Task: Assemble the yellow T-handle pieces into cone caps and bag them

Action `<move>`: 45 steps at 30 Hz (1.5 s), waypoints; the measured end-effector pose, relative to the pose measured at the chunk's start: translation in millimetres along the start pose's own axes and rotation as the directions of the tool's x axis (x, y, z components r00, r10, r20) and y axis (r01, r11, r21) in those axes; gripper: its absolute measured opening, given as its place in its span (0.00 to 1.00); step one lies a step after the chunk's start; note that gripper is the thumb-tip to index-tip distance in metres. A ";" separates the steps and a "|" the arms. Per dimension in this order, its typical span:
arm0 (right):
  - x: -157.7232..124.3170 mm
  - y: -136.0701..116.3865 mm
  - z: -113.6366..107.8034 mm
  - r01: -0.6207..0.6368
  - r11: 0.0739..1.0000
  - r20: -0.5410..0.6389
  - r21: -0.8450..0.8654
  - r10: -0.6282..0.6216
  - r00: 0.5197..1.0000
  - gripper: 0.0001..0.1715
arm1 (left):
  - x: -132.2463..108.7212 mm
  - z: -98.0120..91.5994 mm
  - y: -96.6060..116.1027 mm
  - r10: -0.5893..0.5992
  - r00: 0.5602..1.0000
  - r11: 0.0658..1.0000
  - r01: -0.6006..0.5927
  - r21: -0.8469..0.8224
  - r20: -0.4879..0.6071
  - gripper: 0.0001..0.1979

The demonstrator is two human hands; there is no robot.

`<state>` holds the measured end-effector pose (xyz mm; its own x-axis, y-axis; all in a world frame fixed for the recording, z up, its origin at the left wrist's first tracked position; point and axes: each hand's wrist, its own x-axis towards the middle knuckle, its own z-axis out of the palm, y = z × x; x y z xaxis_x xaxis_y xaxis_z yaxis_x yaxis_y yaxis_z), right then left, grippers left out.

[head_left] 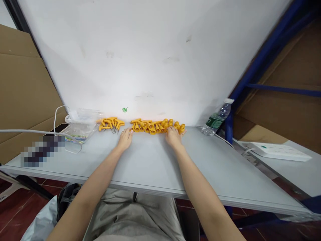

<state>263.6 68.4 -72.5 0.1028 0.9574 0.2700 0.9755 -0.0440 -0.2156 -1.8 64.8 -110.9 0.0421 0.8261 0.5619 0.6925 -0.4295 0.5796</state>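
We see yellow parts [152, 132] lined along the worktop [150, 160], left hand [125, 139] at one end, right hand [173, 136] at the other; whether either grip grasps any, we can't tell. We'd push gently, fingers low.

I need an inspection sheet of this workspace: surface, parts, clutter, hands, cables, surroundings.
Surface: grey tabletop, parts gathered along its far side.
Parts: a smaller group of yellow parts with metal coils on the left; a larger yellow group between the hands.
Clutter: plastic bag at left; bottle with a green label at right.
Hands: left hand at the larger group's left end, right hand at its right; grip unclear.
Cables: white cable at left; another near the bottle's base.
Surroundings: white panel, cardboard, blue frame, power strip.
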 end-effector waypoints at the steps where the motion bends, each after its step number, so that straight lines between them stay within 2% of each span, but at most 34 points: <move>1: -1.3 -2.6 -3.6 -0.015 1.000 -0.011 -0.015 0.015 1.000 0.28 | 0.0 0.0 -0.3 0.002 1.000 1.000 -0.002 0.000 -0.001 0.20; 5: -5.6 -12.4 -14.8 -0.071 0.996 -0.016 -0.056 0.070 0.997 0.28 | 0.3 0.7 -1.5 0.011 1.000 1.000 -0.011 0.003 -0.008 0.19; 9: -8.4 -21.4 -13.8 -0.060 0.998 0.067 0.024 0.059 0.996 0.26 | 0.5 0.6 -1.6 0.007 1.000 1.000 -0.007 0.010 0.000 0.18; 13: -11.5 -30.6 -0.5 0.072 0.984 0.126 0.164 -0.093 0.988 0.20 | 0.1 -0.5 0.4 -0.011 1.000 1.000 0.011 0.010 0.010 0.18; 16: -13.5 -37.8 14.7 0.198 0.926 0.151 0.322 -0.257 0.955 0.20 | 0.2 -1.1 1.7 -0.023 1.000 1.000 0.023 0.011 0.012 0.17; 20: -13.8 -44.2 32.2 0.224 0.860 0.098 0.458 -0.299 0.949 0.19 | 0.3 -1.6 3.3 -0.030 0.999 0.999 0.028 0.046 0.031 0.14; 23: -13.2 -44.6 36.2 0.207 0.868 0.105 0.451 -0.282 0.954 0.14 | -0.7 -2.4 5.1 -0.040 0.998 0.997 0.036 0.069 0.049 0.12; 28: -14.1 -44.0 30.7 0.180 0.936 0.100 0.302 -0.219 0.971 0.13 | 4.7 -8.5 5.2 -0.114 0.993 0.984 0.112 0.141 0.005 0.11; 32: -16.0 -43.9 28.1 0.168 0.948 0.092 0.269 -0.199 0.976 0.12 | 25.9 -23.0 -3.2 -0.243 0.967 0.930 0.254 0.266 -0.076 0.13; 36: -17.2 -43.8 27.3 0.175 0.944 0.104 0.280 -0.211 0.972 0.12 | 49.9 -47.3 -23.2 -0.329 0.937 0.851 0.349 0.392 -0.120 0.16; 42: -17.8 -44.6 25.2 0.192 0.943 0.117 0.271 -0.230 0.966 0.10 | 63.1 -87.9 -62.0 -0.349 0.937 0.746 0.294 0.597 -0.025 0.18; 45: -17.9 -44.7 24.6 0.193 0.943 0.120 0.269 -0.232 0.965 0.10 | 65.3 -101.4 -75.4 -0.416 0.908 0.703 0.284 0.652 0.052 0.19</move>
<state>213.4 60.2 -90.8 -0.1504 0.9686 0.1980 0.8878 0.2205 -0.4041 -124.3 114.2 -58.0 -0.2120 0.9478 0.2381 0.9682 0.1707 0.1827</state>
